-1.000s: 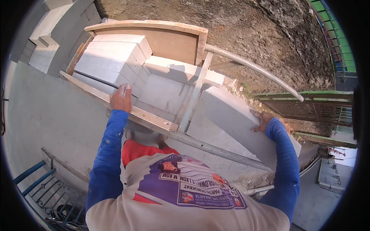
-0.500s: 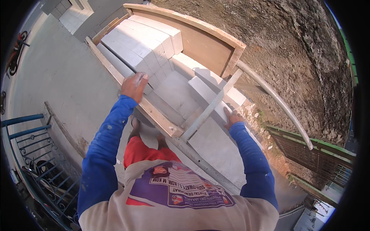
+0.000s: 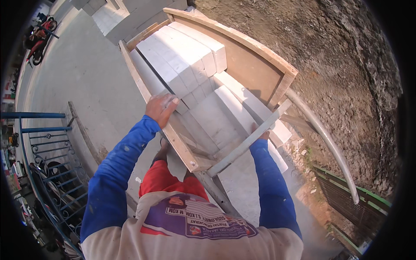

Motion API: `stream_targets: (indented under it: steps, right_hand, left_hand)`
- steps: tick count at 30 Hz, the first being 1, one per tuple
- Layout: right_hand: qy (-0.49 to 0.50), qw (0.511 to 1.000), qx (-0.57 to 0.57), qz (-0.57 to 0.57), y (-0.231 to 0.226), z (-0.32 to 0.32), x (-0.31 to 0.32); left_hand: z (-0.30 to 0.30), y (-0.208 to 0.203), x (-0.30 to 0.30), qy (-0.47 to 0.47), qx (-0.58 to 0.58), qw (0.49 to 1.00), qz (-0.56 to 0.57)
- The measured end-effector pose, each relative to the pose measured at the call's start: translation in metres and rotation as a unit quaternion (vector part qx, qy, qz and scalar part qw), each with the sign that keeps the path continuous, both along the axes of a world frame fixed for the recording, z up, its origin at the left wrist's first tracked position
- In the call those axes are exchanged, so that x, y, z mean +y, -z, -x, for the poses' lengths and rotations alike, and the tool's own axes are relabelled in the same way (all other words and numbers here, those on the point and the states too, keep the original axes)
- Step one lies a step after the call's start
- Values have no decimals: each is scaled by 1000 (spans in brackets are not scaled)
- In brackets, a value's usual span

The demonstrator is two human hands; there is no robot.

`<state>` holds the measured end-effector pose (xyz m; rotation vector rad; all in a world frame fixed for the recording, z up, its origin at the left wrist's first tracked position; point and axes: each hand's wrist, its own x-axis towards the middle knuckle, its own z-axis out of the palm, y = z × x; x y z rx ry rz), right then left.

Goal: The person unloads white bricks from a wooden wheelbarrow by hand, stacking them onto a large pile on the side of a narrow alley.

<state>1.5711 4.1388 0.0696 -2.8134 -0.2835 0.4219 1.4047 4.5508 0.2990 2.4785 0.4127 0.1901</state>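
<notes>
A wooden cart point(image 3: 139, 77) holds several long white concrete blocks point(image 3: 175, 60), stacked side by side at its far end. My left hand point(image 3: 162, 109) is closed over the cart's near-left side rail, beside a dark strip along the blocks. On the right, my right hand point(image 3: 263, 133) grips a white block point(image 3: 232, 104) lying lengthwise on the cart's bed. The metal crossbar point(image 3: 247, 141) hides most of that hand's fingers. Another long block point(image 3: 249, 97) lies parallel, against the cart's right side board.
A curved metal handle point(image 3: 331, 134) runs out from the cart's right side. Beyond it rises a rough earth-coloured wall point(image 3: 342, 56). To the left are a blue metal railing point(image 3: 56, 169) and a red motorcycle point(image 3: 40, 43). Rubble point(image 3: 303, 151) lies beside the cart.
My right hand and the block have moved deeper into the cart, toward the stacked blocks. My left hand stays on the rail. The whole view has shifted, with the cart now farther right and lower.
</notes>
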Motion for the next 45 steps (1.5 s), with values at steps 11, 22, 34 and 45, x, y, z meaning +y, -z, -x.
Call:
stream_targets:
  steps: [11,22,34,45]
  right_hand:
    - [-241,958,-96,122,0,13,27]
    - [-159,961,-213,74,-126,100,-81]
    - [549,442,250,-664,52,97,-164]
    - [590,379,197,-686,40,10,-118]
  left_hand:
    - [8,-11,-2,-6,52,999,-13]
    - [-1,-12,-7,5,0,1000,-16]
    - [-1,-3,1,16,-35,999,-32]
    - [-13,2,-4,53,-17,998,-31]
